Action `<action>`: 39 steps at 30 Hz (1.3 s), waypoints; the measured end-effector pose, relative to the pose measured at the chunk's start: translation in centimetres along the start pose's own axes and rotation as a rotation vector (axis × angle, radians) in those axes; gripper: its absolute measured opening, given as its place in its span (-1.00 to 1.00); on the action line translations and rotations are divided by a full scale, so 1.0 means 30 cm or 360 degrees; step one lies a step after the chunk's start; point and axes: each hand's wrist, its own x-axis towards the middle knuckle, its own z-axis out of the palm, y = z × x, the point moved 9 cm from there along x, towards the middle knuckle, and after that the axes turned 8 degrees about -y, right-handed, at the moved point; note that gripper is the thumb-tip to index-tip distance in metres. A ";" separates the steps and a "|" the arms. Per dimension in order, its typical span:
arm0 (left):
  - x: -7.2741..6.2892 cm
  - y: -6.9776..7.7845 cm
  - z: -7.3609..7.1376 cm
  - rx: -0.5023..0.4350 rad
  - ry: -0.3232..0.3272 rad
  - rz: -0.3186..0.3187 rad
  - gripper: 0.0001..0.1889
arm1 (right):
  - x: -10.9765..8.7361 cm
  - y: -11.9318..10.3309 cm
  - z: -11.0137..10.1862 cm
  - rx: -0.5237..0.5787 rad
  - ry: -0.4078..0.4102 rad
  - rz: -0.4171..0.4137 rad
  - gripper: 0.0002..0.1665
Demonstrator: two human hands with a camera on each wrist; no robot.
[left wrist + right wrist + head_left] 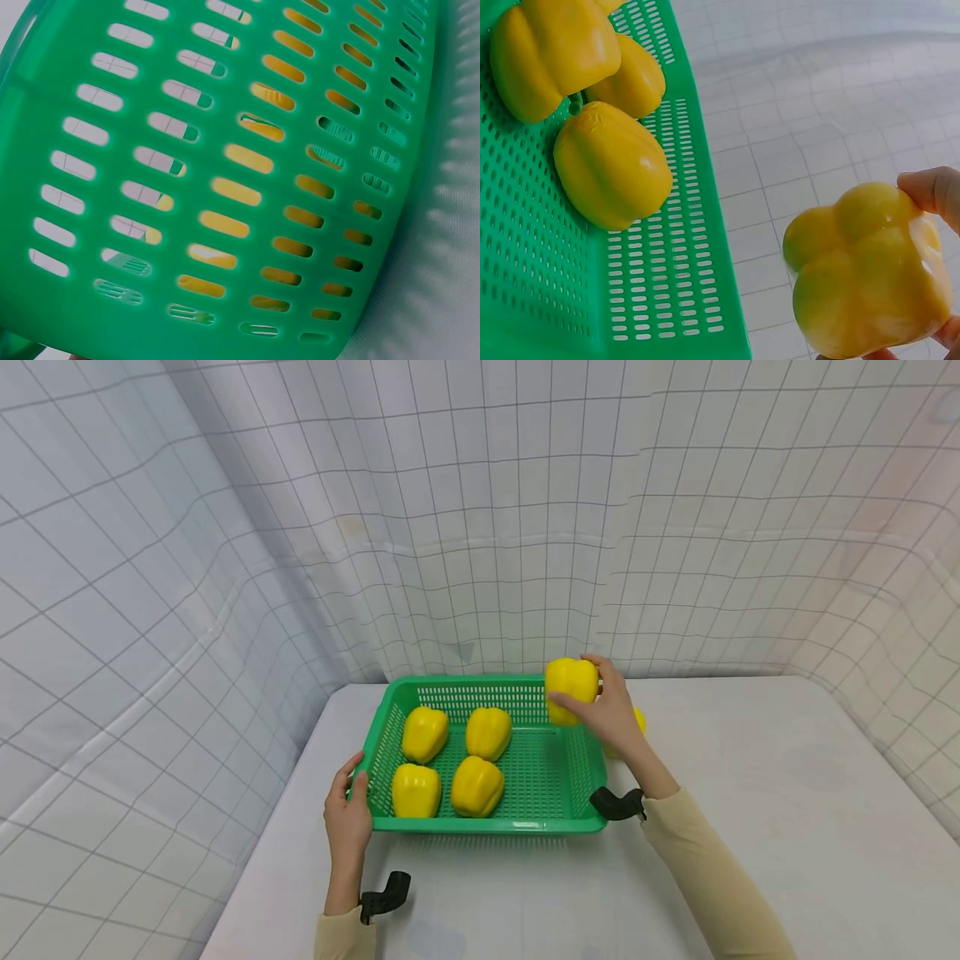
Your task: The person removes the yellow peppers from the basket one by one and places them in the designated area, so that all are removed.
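Observation:
A green slotted plastic basket [536, 768] stands on the table with several yellow bell peppers [488, 734] in its left and middle part. My left hand [348, 810] grips the basket's left rim, the thumb at the rim and the fingers along the outer side. In the left wrist view the basket's side wall [232, 176] fills most of the picture. Over the basket's back right corner, my right hand [609, 706] holds another yellow bell pepper [570, 685] between thumb and fingers. The right wrist view shows this pepper's lobed end [859, 274] beside the basket's rim.
One more yellow bell pepper [640, 720] lies to the right of the basket, mostly hidden behind the right hand and wrist. White table surface [757, 777] extends to the right. Grid-patterned white cloth [495, 527] hangs behind the table and along both sides.

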 end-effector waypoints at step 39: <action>-0.002 0.006 0.001 0.0001 0.0009 0.0013 -0.62 | -0.142 0.288 -0.309 0.0155 0.0458 0.0358 -0.01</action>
